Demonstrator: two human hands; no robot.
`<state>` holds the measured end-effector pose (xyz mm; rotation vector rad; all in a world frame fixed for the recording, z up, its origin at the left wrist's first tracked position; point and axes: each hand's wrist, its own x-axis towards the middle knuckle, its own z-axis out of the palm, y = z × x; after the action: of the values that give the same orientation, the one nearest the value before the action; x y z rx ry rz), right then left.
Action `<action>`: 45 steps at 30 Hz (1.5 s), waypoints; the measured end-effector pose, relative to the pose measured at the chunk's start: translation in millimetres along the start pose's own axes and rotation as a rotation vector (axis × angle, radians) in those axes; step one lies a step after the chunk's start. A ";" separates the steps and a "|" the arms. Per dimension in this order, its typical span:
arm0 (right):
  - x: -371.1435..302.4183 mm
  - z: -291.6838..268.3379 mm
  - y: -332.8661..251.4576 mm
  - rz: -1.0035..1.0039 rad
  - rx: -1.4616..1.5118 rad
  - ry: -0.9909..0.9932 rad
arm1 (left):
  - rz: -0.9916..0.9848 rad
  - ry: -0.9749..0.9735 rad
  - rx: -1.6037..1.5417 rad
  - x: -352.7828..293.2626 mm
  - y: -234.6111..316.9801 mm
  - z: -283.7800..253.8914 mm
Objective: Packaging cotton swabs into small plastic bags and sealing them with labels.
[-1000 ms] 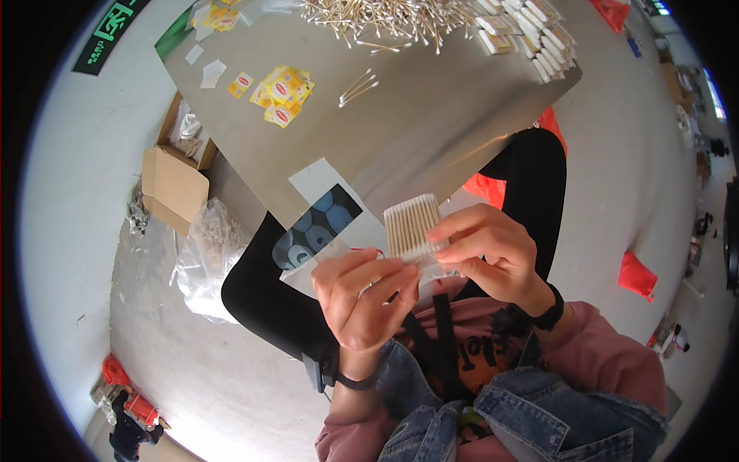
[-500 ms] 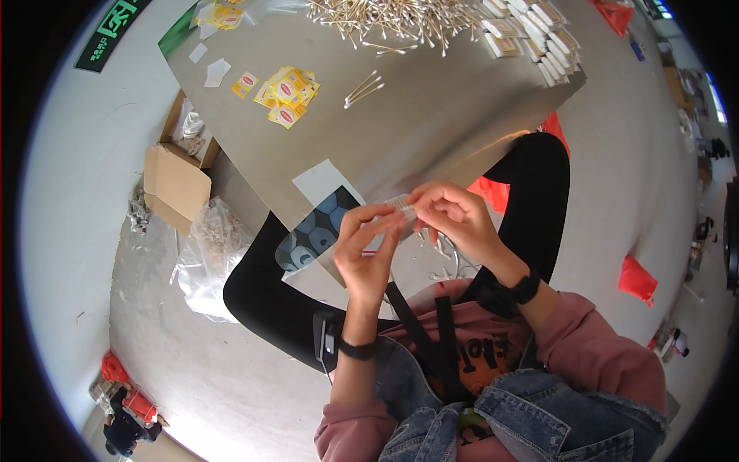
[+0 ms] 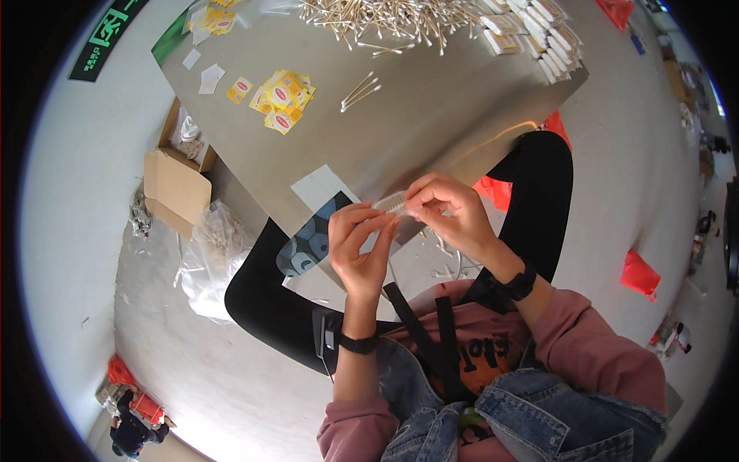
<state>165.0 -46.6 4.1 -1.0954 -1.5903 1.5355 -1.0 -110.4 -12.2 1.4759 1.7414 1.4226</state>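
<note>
We look down on a smooth grey table (image 3: 431,115) that reaches away to the top of the view. Along its far edge we see a loose heap of cotton swabs (image 3: 385,21), with stacked swab packs (image 3: 554,50) just to its right. Nearer, a few separate swabs (image 3: 359,94) lie to the right of a pile of yellow cards (image 3: 283,96), and a white sheet (image 3: 319,186) rests at the near edge. On the floor (image 3: 177,362) to the left we find an open cardboard box (image 3: 178,189) and a clear plastic bag (image 3: 215,266); at the lower left we make out another person (image 3: 135,427).

Close to the body, we hold a small pack of swabs (image 3: 394,203) above the lap, between both hands. Our left hand (image 3: 362,242) pinches its left end with fingertips and thumb drawn together; our right hand (image 3: 450,215) grips its right end, fingers curled.
</note>
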 end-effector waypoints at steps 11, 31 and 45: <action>4.5 -5.5 -0.3 0.148 0.189 0.007 | -0.078 -0.010 -0.035 -0.6 -1.7 2.3; 17.2 -12.2 -2.9 0.283 0.218 0.027 | -0.313 -0.027 -0.216 12.2 2.7 -5.8; 14.0 -0.5 4.7 0.347 0.233 0.056 | -0.345 -0.086 -0.354 8.5 5.3 22.6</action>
<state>160.0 -34.1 -1.8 -1.3156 -1.1896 1.8428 17.4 -93.9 -13.5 0.9825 1.5064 1.3727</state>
